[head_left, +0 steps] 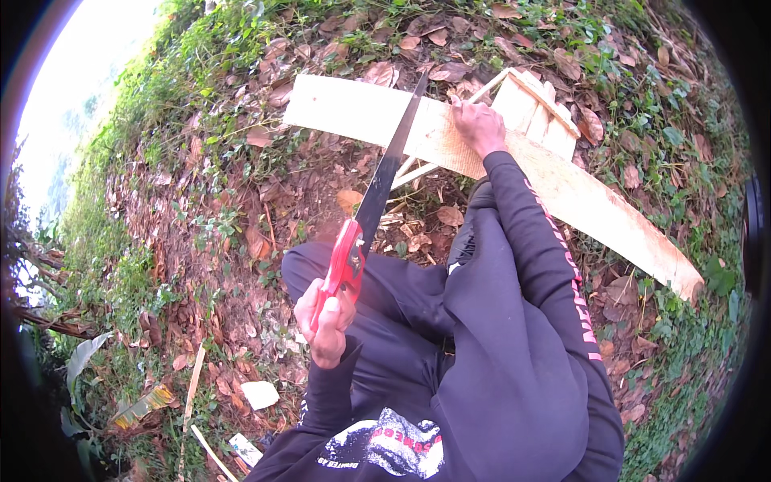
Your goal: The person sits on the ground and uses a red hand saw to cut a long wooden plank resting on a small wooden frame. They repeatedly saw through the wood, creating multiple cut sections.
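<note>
My left hand (325,320) is wrapped round the red handle of a hand saw (384,178). Its dark blade slants up and away, crossing the pale wooden plank (353,108), and the tip reaches the plank's far edge. On top of the plank, to the right of the blade, my right hand (479,127) grips it near the far edge; some fingertips are hidden. The plank runs crosswise in front of me, looking bent through the lens, and rests partly over a small wooden frame (536,112) of slats and sticks.
My bent legs (514,321) and a dark shoe (472,225) are close below the plank. Dry leaves and green plants cover the sloping ground. Thin wood strips (193,386) and a pale offcut (259,394) lie at the lower left.
</note>
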A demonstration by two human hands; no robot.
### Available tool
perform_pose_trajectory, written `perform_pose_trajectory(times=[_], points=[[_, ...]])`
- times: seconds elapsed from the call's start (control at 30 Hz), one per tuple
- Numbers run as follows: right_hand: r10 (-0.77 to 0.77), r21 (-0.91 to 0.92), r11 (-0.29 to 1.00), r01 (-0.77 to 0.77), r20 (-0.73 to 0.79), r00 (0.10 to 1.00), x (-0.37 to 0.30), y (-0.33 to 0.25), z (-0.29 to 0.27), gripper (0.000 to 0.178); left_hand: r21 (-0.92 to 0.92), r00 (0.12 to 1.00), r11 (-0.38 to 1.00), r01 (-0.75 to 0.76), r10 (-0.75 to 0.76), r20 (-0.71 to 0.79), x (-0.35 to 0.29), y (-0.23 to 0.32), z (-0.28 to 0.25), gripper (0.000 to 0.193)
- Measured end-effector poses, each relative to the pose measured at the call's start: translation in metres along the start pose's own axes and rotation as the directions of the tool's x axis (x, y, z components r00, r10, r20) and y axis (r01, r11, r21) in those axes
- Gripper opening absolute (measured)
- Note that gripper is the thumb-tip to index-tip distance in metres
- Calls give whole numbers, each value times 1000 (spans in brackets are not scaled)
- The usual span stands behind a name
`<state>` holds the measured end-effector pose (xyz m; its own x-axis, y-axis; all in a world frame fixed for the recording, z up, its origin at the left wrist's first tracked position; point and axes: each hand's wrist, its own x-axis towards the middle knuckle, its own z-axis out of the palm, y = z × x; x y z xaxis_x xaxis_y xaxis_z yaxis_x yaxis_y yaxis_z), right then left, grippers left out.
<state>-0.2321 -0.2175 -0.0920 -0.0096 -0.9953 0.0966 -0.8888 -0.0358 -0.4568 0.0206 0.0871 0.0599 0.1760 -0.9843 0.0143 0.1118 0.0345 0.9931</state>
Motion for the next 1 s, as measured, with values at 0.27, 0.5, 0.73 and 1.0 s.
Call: perform_pose_trajectory(times=[0.27, 0.5, 0.73, 1.0], points=[[-12, -21, 1000, 11, -39, 999, 0, 0, 1, 54, 40, 1000, 999, -1, 1, 7, -15, 5, -11, 25], [-6, -28, 1000, 5, -38, 999, -1, 0, -1, 53, 89, 1000, 996, 13, -15, 21, -22, 12, -17, 28], [-16, -14, 1000, 15, -12, 1000, 1, 3, 3, 52, 128, 999, 991, 45, -43, -21, -38, 21, -23, 27], [-32, -26, 999, 31, -38, 999, 0, 3, 4, 49, 196, 992, 973, 122, -116, -47, -59, 28, -35, 28]])
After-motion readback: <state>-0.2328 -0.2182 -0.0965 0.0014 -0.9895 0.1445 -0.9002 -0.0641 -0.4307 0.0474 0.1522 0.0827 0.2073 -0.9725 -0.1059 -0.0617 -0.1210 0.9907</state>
